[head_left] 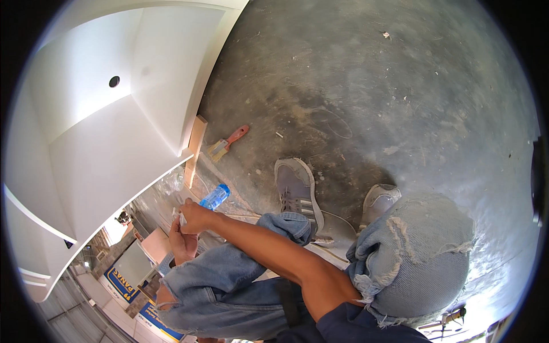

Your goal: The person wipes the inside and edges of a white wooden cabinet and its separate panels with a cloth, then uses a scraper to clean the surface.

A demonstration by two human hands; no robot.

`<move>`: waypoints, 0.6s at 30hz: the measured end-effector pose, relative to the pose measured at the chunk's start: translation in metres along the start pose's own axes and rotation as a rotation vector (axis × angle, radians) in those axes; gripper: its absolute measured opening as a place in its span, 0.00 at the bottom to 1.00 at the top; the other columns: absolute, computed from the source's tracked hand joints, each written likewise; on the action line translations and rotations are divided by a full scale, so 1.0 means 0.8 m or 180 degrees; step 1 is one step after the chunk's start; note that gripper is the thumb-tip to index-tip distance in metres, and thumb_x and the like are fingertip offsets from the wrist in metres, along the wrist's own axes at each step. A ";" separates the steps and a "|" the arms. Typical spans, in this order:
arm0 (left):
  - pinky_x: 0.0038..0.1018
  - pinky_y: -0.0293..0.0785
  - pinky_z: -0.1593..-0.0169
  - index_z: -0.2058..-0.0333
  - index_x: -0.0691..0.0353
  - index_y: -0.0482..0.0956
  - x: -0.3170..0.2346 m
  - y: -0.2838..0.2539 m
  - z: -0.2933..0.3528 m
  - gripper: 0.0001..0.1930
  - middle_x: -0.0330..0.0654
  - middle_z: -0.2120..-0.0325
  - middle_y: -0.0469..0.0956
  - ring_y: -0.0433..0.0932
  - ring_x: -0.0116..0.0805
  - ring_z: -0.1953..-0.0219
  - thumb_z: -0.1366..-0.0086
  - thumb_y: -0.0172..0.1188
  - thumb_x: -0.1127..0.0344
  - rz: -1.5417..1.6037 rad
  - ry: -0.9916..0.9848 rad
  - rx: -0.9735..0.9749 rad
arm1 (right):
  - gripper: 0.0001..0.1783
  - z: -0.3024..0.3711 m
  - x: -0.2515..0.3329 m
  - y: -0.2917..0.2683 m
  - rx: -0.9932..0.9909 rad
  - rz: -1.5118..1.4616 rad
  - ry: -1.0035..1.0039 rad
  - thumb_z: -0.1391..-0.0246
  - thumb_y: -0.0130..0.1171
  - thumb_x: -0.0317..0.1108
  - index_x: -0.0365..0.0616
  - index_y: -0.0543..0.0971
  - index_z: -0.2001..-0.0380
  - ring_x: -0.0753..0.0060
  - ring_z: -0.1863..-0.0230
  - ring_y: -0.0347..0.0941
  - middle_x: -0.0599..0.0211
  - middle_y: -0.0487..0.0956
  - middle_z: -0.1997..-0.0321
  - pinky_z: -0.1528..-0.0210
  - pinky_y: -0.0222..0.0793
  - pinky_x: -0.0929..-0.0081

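Observation:
My two hands meet at the left, just beyond my bent knee and close to the front edge of a white cabinet (97, 154). Between the fingers shows a small white piece (182, 219), too small to name. My right hand (196, 217) is closed in a pinch around it, with its forearm crossing above my jeans. Below it, my left hand (182, 243) is closed with its fingertips at the same piece; my knee hides its forearm. A clear plastic bottle with a blue label (215, 197) lies beside my right hand. A paintbrush with a red handle (237, 134) rests on the floor farther off.
A wooden strip (195, 143) stands against the cabinet's edge. My shoes (296, 186) are on the stained concrete floor (372, 86), where a thin pale cord (337, 220) runs near them. Blue and yellow printed boxes (121, 281) stand at the lower left.

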State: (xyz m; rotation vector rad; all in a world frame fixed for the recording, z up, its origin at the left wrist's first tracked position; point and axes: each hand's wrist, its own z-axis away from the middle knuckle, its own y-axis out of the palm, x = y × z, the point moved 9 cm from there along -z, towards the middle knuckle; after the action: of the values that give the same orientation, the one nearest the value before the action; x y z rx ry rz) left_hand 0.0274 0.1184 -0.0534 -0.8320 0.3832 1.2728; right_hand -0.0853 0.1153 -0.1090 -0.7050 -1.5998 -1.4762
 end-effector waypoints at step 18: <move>0.32 0.75 0.44 0.35 0.68 0.71 -0.240 0.103 0.171 0.32 0.51 0.46 0.81 0.81 0.42 0.46 0.26 0.50 0.46 -0.2405 0.1591 -0.0596 | 0.20 -0.036 -0.124 -0.103 -0.1591 -0.0311 0.0930 0.50 0.68 0.31 0.36 0.80 0.53 0.54 0.63 0.87 0.43 0.85 0.62 0.64 0.83 0.60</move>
State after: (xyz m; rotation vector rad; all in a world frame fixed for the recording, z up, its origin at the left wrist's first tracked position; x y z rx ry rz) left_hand -0.1298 0.0920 0.1389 -1.3035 0.2970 0.3912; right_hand -0.0999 0.0873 -0.2372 -0.6488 -1.0633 -1.9802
